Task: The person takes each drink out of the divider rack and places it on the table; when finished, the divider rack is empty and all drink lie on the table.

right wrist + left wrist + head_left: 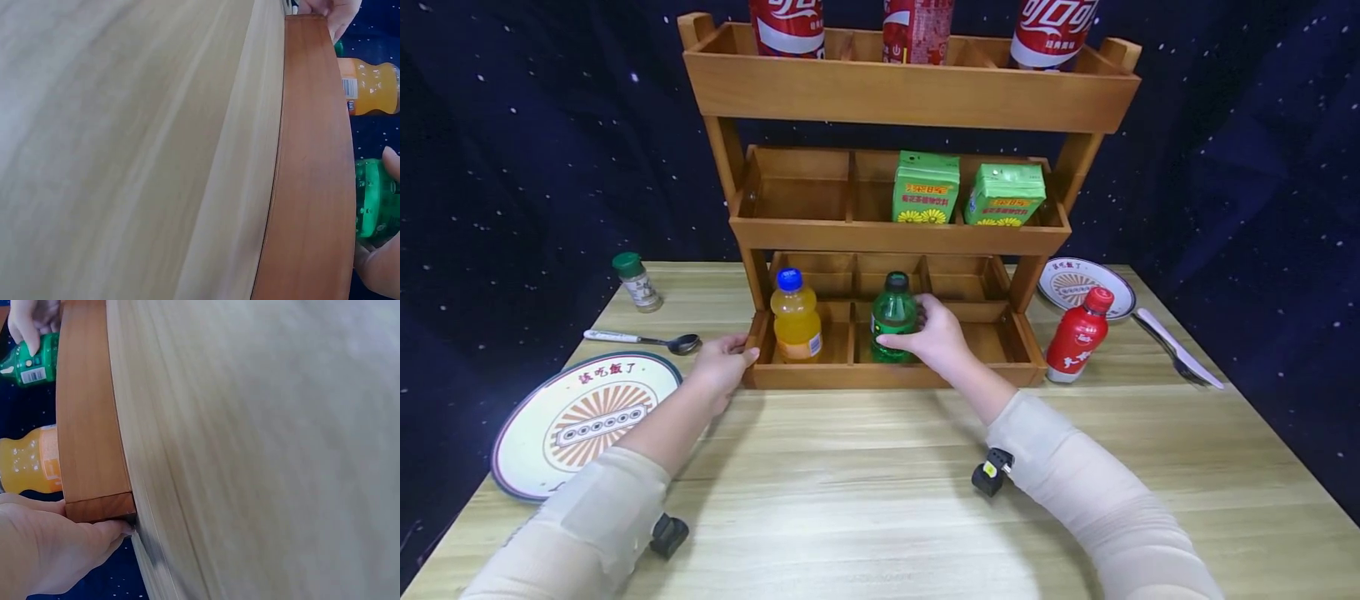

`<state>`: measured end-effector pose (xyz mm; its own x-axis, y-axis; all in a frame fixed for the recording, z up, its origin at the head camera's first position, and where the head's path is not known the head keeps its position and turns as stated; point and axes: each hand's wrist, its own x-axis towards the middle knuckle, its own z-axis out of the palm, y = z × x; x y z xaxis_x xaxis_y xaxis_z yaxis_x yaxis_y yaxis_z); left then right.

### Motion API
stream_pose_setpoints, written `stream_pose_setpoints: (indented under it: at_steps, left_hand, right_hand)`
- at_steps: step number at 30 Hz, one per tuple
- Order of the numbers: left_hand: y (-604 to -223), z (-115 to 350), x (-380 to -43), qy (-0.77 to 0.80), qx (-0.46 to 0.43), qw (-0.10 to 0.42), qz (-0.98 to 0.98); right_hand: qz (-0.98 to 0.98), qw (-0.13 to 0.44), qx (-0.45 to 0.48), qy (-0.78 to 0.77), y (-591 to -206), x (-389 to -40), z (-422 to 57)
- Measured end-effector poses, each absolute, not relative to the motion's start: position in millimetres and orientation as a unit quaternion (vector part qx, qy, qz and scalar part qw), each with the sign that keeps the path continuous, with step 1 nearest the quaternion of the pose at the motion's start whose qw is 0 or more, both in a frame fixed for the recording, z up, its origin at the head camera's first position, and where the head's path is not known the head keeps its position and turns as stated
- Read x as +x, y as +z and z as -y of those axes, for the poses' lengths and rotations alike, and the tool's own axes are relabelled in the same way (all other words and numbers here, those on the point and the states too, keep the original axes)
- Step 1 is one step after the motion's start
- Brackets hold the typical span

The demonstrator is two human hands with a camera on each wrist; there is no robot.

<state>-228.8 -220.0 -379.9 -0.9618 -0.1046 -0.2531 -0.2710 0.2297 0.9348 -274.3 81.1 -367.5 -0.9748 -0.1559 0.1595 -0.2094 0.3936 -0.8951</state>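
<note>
In the head view, a wooden three-tier rack [887, 379] stands at the back of the table. My right hand [938, 337] grips a green bottle [893, 321] with a black cap, upright in the middle compartment of the bottom front row. The thumb lies across the bottle's near side. My left hand [721, 367] holds the rack's bottom left corner; in the left wrist view its fingers and thumb close around the wooden end [100, 507]. Just right of that hand, an orange juice bottle [797, 321] with a blue cap occupies the left compartment.
Two green drink cartons [927, 190] sit on the middle tier, red cola cans [788, 29] on top. Right of the rack are a red bottle [1078, 337], a small plate [1101, 283] and a knife [1180, 346]. Left are a large plate [662, 375], a spoon [681, 343] and a shaker [638, 283].
</note>
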Motion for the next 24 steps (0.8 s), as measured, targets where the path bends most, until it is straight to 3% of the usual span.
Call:
stream_pose_setpoints:
  at_steps: [11, 18, 24]
  left_hand:
    - [-380.3, 218.5, -227.9, 0.613, -0.122, 0.074, -0.777]
    - [-378.5, 220.5, -227.9, 0.606, -0.122, 0.075, -0.783]
    - [-379.1, 221.1, -229.7, 0.609, -0.125, 0.075, -0.78]
  right_hand:
    - [0.811, 0.049, 0.114, 0.571, -353.1, -267.3, -92.3]
    - [0.745, 0.048, 0.161, 0.645, -309.0, -231.5, -124.3]
    - [0.751, 0.037, 0.145, 0.643, -288.0, -193.4, -173.2]
